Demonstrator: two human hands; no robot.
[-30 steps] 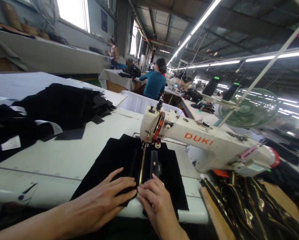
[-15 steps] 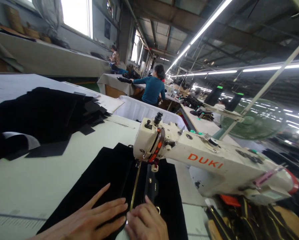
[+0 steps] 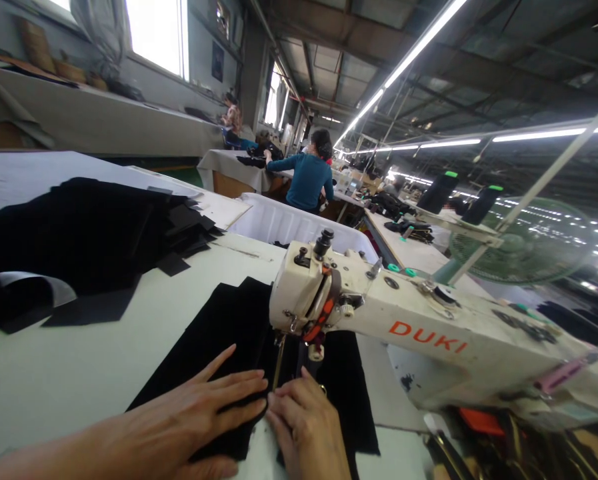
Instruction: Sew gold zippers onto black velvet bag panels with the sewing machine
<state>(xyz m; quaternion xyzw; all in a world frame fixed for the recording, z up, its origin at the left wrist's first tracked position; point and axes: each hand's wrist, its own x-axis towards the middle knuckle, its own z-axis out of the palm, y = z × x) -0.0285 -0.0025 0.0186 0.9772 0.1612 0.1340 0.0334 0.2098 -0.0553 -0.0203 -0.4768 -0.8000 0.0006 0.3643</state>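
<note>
Black fabric lies flat on the white table, its far part under the head of a DUKI sewing machine. A gold-toothed zipper runs along it toward the needle area. My left hand rests on the fabric left of the zipper, palm down and fingers spread. Just right of the zipper's near end, my right hand has its fingers curled and pinched on the fabric edge. A small gold ring shows beside it. The fingertips of my right hand are partly hidden.
Stacked black fabric pieces lie on the left. A white bin stands behind the machine. More zippers lie at lower right. Thread cones and a green fan rise beyond. A person in a blue top works ahead.
The fabric has moved forward under the machine head, with both hands following it. Less of the zipper shows now. The view has shifted slightly.
</note>
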